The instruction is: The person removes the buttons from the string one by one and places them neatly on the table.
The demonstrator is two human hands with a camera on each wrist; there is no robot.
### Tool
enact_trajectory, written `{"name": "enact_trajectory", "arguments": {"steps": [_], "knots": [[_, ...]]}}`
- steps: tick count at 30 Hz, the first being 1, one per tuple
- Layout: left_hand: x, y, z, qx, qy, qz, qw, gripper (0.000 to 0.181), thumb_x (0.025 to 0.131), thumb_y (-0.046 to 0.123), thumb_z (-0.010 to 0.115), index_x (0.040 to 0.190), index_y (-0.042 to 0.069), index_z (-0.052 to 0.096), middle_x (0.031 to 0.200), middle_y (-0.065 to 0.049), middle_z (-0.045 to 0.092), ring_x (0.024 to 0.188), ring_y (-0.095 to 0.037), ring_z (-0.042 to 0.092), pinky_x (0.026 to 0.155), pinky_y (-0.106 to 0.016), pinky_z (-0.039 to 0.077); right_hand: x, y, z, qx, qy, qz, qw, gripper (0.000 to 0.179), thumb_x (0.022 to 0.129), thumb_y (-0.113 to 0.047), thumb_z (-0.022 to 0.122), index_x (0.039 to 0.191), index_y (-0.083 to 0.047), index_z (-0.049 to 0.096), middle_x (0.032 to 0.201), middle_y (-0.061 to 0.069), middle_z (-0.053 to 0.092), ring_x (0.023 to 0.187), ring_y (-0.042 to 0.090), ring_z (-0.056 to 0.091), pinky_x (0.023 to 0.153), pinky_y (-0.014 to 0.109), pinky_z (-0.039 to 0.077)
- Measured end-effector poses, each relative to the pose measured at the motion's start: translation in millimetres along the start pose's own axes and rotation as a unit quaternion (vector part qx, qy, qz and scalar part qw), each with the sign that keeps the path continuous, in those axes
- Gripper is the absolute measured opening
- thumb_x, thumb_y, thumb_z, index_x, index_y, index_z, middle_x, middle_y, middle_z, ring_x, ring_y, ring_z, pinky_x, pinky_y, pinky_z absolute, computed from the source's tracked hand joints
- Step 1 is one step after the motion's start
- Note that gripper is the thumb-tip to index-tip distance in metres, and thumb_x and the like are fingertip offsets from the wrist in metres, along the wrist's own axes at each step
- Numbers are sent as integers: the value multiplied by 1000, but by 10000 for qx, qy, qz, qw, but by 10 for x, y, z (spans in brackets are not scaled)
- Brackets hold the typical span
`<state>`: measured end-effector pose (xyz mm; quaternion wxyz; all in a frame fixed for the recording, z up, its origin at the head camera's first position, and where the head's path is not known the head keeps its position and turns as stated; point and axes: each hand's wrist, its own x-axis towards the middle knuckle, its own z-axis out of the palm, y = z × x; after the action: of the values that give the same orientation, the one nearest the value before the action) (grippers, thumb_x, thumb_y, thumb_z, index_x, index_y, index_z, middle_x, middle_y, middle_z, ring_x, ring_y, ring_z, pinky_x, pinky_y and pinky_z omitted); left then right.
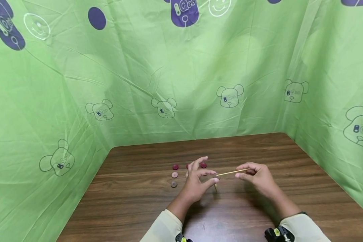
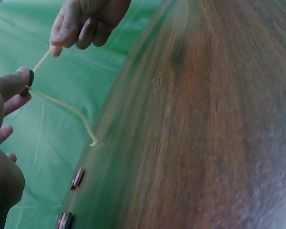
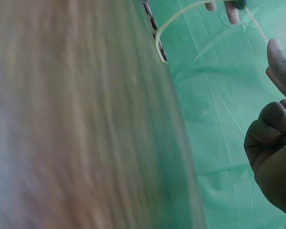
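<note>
Between the thumb and a finger of my left hand (image 1: 196, 181) is a dark round button (image 2: 29, 80), held on edge above the table. A thin yellow cord (image 1: 230, 173) passes through the button. On one side it runs straight to my right hand (image 1: 260, 178), whose thumb and fingers pinch it. The cord's other end (image 2: 83, 119) hangs down in a curve, as the left wrist view shows. Left of the left hand lie a red button (image 1: 175, 166), a pink button (image 1: 174, 174) and a brown button (image 1: 173, 184). Another red button (image 1: 203, 165) lies behind that hand.
The brown wood-grain table (image 1: 124, 208) has its far edge against a green printed cloth (image 1: 199, 84), which also hangs at both sides. One more red button (image 1: 187, 166) is partly hidden behind the left hand's fingers.
</note>
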<state>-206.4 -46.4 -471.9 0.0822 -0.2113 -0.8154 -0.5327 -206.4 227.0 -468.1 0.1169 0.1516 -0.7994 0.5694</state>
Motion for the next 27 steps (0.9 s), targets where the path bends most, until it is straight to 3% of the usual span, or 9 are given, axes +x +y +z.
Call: {"name": "enact_trajectory", "arguments": {"steps": [8,14,27], "knots": [[4,-28,-29,-33,94,-80,9999,17,90,26,91,105,19,87,167,3,48,159,-30,28,119,-70,19,23,50,-141,-185,253,612,9976,30,90,-8,89,112,8,77,83,-10,81,72,-2,67,60,27,51],[10,-59,-64,-3,200,-167,9997,19,89,29,92,104,19,87,167,5,48,160,-30,27,120,-70,20,37,78,-209,-273,403,699,9964,34,90,-10,89,114,10,76,83,-13,80,73,-3,67,60,26,50],[13,-209,-157,4,197,-348,9992,18,90,28,91,107,21,87,168,5,46,163,-38,21,122,-75,14,72,182,-310,-615,667,567,9943,20,92,-9,87,107,3,82,87,-22,74,78,-7,63,63,21,48]]}}
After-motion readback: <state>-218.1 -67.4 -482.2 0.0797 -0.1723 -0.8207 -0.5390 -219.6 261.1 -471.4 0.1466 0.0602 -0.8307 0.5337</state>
